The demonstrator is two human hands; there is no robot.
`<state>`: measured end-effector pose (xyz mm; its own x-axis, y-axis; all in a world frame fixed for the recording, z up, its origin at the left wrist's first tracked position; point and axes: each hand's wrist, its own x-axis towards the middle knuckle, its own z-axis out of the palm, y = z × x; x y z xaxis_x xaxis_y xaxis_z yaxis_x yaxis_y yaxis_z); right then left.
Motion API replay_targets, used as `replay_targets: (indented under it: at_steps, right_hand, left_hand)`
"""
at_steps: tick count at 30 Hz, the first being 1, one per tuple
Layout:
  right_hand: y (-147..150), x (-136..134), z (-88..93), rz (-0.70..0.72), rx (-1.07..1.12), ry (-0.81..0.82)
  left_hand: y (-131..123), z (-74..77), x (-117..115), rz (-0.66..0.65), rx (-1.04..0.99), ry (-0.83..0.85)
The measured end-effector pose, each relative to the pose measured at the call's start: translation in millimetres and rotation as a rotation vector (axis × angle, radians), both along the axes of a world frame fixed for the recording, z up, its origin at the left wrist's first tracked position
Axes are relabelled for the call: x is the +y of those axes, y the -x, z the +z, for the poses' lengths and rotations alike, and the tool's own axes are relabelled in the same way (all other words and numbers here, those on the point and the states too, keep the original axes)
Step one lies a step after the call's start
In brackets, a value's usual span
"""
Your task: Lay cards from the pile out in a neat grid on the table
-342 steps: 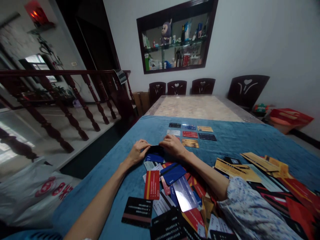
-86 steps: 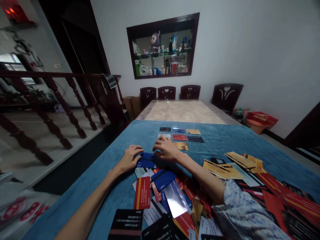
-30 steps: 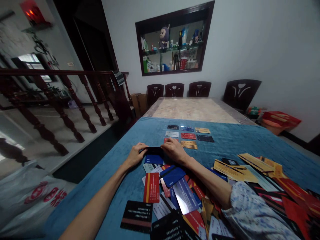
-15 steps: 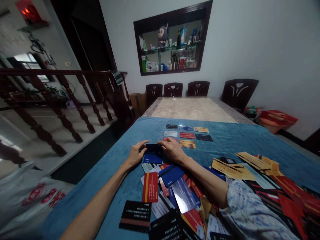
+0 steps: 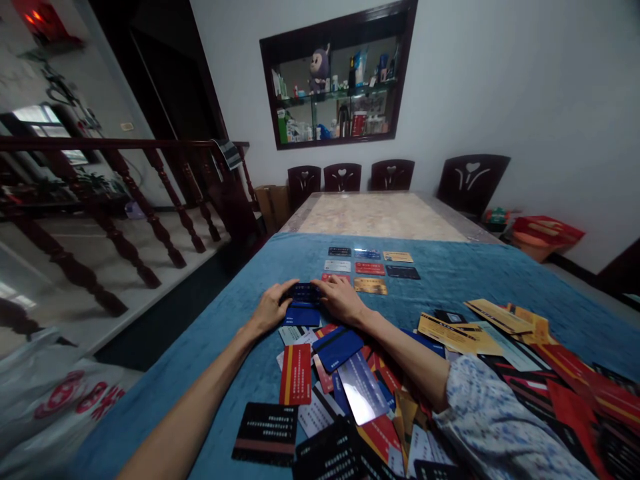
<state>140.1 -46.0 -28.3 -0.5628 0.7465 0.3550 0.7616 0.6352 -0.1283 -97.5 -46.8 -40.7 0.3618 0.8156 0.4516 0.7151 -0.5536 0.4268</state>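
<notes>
Pale-topped table (image 5: 380, 217) runs away from us toward dark chairs (image 5: 343, 178), its near part under blue cloth (image 5: 465, 273). Our left grip (image 5: 273, 307) and right grip (image 5: 344, 300) are narrow, holding opposite ends of a dark card (image 5: 305, 291) between them; we cannot tell whether it touches the cloth. Just on our side of both grips: blue card (image 5: 303, 316). Just beyond the right grip: gold card (image 5: 371, 286), with red card (image 5: 370, 268) farther out. Nearer us than the grips: striped card (image 5: 296, 375), black card (image 5: 265, 433). Well right of the right grip: yellow card (image 5: 445, 328).
</notes>
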Motion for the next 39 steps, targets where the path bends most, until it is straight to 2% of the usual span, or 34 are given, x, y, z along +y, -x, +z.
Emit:
replay_targets:
  at_steps: [11,22,28,39]
  right_hand:
    - [-0.4,4.3,-2.6,-0.019,0.021,-0.043]
    - [-7.0,2.1,8.2,-0.024,0.034,0.01]
    - [-7.8,2.6,10.7,-0.011,0.044,0.019]
    - [-12.0,2.2,21.2,-0.006,0.007,0.013]
  left_hand:
    - [-3.8,4.4,4.0,0.058,-0.033,-0.008]
    - [-5.6,12.2,6.6,0.006,-0.042,0.014]
    - [-4.0,18.8,4.5,-0.031,0.035,0.026]
    - [-6.0,22.2,2.9,-0.056,0.149,-0.015]
